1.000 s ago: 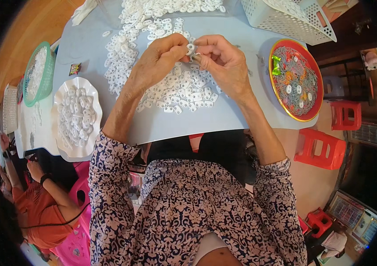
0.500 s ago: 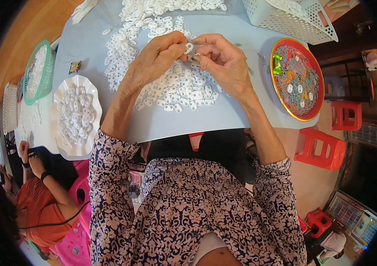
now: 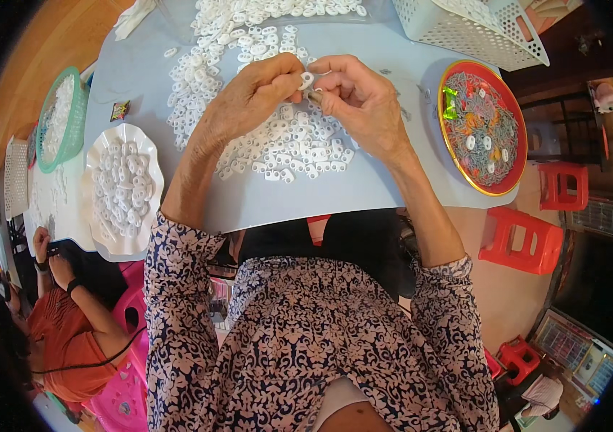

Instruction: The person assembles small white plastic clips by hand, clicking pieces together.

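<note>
Floral-patterned sleeves fill the near edge, the forearms rising from them to meet over a pale grey table (image 3: 364, 191). The left hand (image 3: 252, 97) is curled, its thumb and forefinger pinched on a small white plastic piece (image 3: 306, 78); the right hand (image 3: 360, 97) closes its fingertips against the same spot, and something small and darker sits between them — too small to tell what it is. Both hands hover just above a loose heap of white plastic pieces (image 3: 285, 140) spread across the table's middle, running on toward the far edge.

To the left, a white scalloped dish (image 3: 121, 189) holds more of the same pieces, and beyond it a green basket (image 3: 58, 119) is filled with them too. To the right stands a round red tray with a yellow rim (image 3: 483, 137), a few white pieces lying in it. At the far right corner sits a white lattice basket (image 3: 468, 29). Below the table's right side are red plastic stools (image 3: 522, 237); at lower left another person in an orange shirt (image 3: 69, 338) sits — hands together.
</note>
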Tool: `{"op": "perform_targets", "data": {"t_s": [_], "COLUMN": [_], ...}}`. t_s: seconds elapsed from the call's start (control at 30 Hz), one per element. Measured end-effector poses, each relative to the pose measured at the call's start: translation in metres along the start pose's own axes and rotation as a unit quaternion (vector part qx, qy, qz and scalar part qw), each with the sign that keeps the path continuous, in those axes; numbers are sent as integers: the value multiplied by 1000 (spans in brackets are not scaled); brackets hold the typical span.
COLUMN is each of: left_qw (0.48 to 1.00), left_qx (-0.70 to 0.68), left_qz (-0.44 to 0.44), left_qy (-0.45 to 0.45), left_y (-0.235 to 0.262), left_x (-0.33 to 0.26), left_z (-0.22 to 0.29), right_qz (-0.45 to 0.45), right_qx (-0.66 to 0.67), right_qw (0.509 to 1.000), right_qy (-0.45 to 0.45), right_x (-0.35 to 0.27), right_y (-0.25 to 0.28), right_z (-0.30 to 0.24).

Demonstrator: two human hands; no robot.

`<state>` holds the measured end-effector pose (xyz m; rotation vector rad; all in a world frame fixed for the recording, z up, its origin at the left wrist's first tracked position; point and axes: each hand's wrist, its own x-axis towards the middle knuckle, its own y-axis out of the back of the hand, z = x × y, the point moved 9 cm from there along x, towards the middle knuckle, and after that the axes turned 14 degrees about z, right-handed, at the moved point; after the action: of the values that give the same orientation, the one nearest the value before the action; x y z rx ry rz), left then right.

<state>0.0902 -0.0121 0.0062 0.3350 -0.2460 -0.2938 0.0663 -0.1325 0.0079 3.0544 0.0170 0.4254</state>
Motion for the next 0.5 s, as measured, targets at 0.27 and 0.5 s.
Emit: {"op": "perform_targets", "data": {"t_s": [0.27, 0.5], "left_qw": [997, 999], "left_qx": [43, -46], "left_qz": [-66, -21], "left_qy": [14, -12], "left_y": [-6, -10], "left_x": [-4, -2], "left_z": [-2, 6], "right_qz": [-7, 38], "right_qx": [-9, 8], "right_qw": [1000, 999], "right_qy": [4, 25], "right_x": [0, 3], "right_y": [-2, 6], "right_z": [3, -1]}}
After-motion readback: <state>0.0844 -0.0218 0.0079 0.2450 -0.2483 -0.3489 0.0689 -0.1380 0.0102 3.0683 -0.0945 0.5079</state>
